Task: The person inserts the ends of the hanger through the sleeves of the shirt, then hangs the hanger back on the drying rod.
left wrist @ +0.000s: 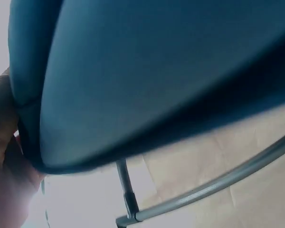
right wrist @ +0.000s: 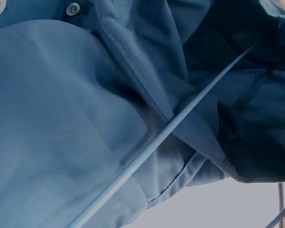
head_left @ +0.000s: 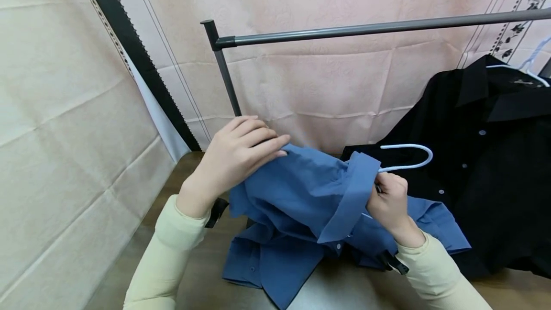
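A blue button-up shirt [head_left: 297, 185] is bunched up above the table, its collar [head_left: 350, 200] facing right. The left hand [head_left: 243, 149] holds the shirt near its left shoulder, fingers laid over the cloth; in the left wrist view, fabric hides most of that hand [left wrist: 4, 142]. Beside the collar, the right hand [head_left: 389, 200] grips a light-blue hanger [head_left: 409, 146] just below its hook, which points left. In the right wrist view, the hanger's bar [right wrist: 147, 152] runs diagonally across the shirt and into its dark opening.
A dark metal rack rail [head_left: 344, 31] spans the back, with its post [head_left: 225, 78] behind the left hand. At the right, a black shirt [head_left: 486, 166] is on another light-blue hanger [head_left: 531, 63]. Pale patterned cloth [head_left: 301, 85] lines the back above a wooden table [head_left: 206, 271].
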### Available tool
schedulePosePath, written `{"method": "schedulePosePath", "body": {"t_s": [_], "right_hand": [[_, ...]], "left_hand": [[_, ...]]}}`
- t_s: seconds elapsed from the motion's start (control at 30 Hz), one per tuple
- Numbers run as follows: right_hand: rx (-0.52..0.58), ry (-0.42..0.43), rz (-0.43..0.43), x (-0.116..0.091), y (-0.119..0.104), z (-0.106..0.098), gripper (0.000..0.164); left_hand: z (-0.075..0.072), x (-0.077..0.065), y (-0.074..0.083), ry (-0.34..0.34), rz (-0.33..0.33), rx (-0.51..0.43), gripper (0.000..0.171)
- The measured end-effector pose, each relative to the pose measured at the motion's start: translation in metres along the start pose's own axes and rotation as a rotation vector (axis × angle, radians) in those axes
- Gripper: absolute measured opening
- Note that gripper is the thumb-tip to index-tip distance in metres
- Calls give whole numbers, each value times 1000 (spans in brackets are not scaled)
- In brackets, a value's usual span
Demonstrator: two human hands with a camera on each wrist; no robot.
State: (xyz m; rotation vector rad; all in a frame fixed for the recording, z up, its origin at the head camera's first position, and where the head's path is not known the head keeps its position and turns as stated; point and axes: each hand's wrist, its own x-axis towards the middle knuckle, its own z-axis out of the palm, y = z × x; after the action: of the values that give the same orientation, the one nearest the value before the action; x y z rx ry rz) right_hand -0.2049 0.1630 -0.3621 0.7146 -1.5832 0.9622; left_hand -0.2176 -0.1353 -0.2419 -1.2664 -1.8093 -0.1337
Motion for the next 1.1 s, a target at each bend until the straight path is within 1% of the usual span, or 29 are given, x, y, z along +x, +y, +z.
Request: {"method": "schedulePosePath", "body": {"t_s": [0.1,0.23,0.33,0.43,0.53,0.63,0.77,0.83,0.93,1.03,1.1], "right_hand": [[-11,-44,19,-1,-4,2,54],[-12,-84,-3,-1,-6,6,54],[-2,-108,-36,-1,-7,10,53],[20,-129,-36,-2,-9,13,52],[44,-147,-30,-3,-11,15,50],[60,-175,-49,-3,-10,17,48],[56,-197,-80,-4,-8,19,48],[57,-205,-71,-4,-8,20,48],[54,-233,-63,-3,-10,20,47],[77,-248,-55,0,-12,19,45],[100,-256,-49,1,-12,18,43]], "left_hand": [[6,1,8,-19,32,8,25],[17,5,21,-44,61,0,29],[22,8,31,-72,55,-24,30],[25,10,39,-93,43,-28,31],[28,12,46,-92,36,-39,30],[30,14,50,-99,32,-78,29],[30,13,50,-149,1,-163,29],[30,12,49,-172,-22,-205,34],[30,9,48,-197,-58,-241,48],[30,7,50,-221,-89,-226,64],[31,6,52,-232,-118,-209,69]]}}
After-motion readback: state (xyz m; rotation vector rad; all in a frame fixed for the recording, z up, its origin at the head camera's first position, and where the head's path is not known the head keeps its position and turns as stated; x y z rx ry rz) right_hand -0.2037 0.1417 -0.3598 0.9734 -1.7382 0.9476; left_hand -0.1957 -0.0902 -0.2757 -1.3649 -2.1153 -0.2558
